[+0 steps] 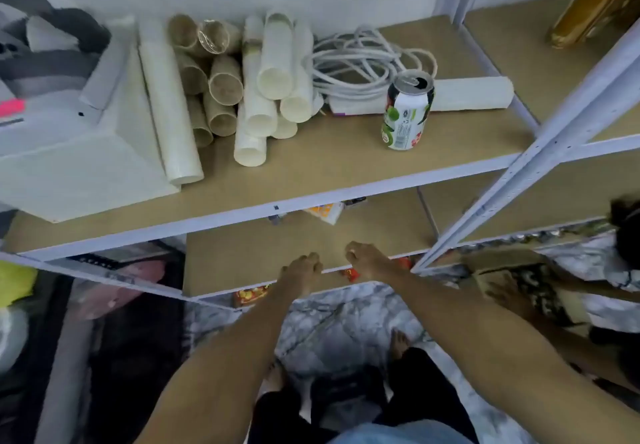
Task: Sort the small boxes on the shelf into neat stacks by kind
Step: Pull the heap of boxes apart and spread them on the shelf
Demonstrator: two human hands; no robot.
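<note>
Both arms reach down toward the lower shelf point(263, 253), whose front half is bare board. The left hand point(302, 268) hovers at the shelf's front edge with its fingers point(313, 263) curled loosely inward, holding nothing that can be seen; the right hand point(363, 259) sits just beside it, fingers bent in much the same way, and whether it grips anything is hard to tell through the blur. The small boxes are scattered: an orange-and-white box point(325, 212) lies far back on this shelf, half hidden under the lip of the upper shelf point(311, 163), while red printed boxes point(251, 294) peek out below the front edge, with another red one point(351, 273) just under the right wrist. The main risk, as I judge it, is reach and sight: the back box sits under the overhang, so a blind grab could push it further in or knock it off the rear. Lifting the arms carelessly could also bump the upper shelf, where an opened drink can point(407, 111) stands upright near the front and could tip or spill. The loose pile of paper rolls point(242, 90) beside it might roll forward if the frame is jolted. The red boxes lower down could easily be overlooked and kinds left mixed.
</note>
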